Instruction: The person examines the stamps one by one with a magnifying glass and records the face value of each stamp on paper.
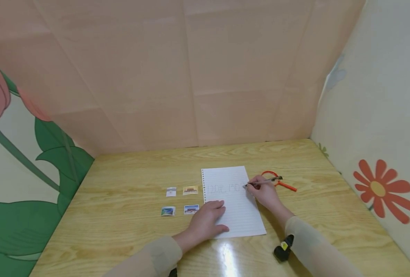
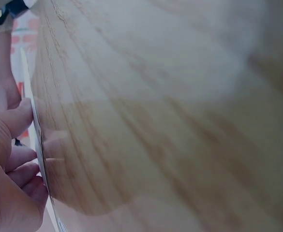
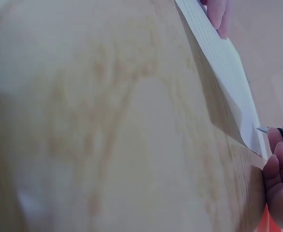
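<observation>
Sleeved right hand (image 1: 264, 191) holds pen (image 1: 271, 179) aslant, tip leftward.

A person's left arm (image 1: 151, 254), in a pale beige sleeve (image 1: 164, 250), is slanting inward; the bare left hand (image 1: 206, 220) is resting palm-down, thumb (image 1: 222, 229) pointing apart from the fingers (image 1: 217, 204). The right arm (image 1: 315, 246), likewise sleeved, is leaning inward; the bare right hand (image 1: 264, 192) is pinching.

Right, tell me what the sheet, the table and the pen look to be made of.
Sheet: matte white paper; it is thin, ruled and has holes along one edge.
Table: wood-grain surface, glossy, given the bright reflection; solid wood or laminate, I cannot tell.
Pen: probably plastic, judging by its slim barrel; the grey tip looks metallic.
</observation>
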The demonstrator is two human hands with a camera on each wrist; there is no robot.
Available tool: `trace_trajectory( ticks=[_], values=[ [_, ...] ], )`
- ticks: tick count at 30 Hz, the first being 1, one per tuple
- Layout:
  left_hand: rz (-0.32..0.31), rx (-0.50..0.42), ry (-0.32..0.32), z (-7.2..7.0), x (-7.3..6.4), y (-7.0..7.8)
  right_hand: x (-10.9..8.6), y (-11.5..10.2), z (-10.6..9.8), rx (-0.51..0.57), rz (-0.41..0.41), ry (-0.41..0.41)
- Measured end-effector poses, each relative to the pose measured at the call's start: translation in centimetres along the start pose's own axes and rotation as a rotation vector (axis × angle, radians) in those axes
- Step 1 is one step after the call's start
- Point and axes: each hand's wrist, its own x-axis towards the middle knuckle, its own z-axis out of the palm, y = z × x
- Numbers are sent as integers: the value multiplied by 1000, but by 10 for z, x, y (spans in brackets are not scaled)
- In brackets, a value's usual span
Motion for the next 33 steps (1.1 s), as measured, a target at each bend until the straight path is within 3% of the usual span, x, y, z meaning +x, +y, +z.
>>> trace_trajectory(
  ticks=[9,18,29,33],
  values=[
    [2,21,-3,1,0,-1,-2,1,1,13,-75,-30],
    [-17,-6,-20,2,-1,-2,-5,5,-2,142,-21,-23],
    [-18,14,-22,1,1,0,-13,17,-32,163,-218,33],
    [-13,19,-16,1,1,0,-17,24,-46,159,-233,63]
  ],
)
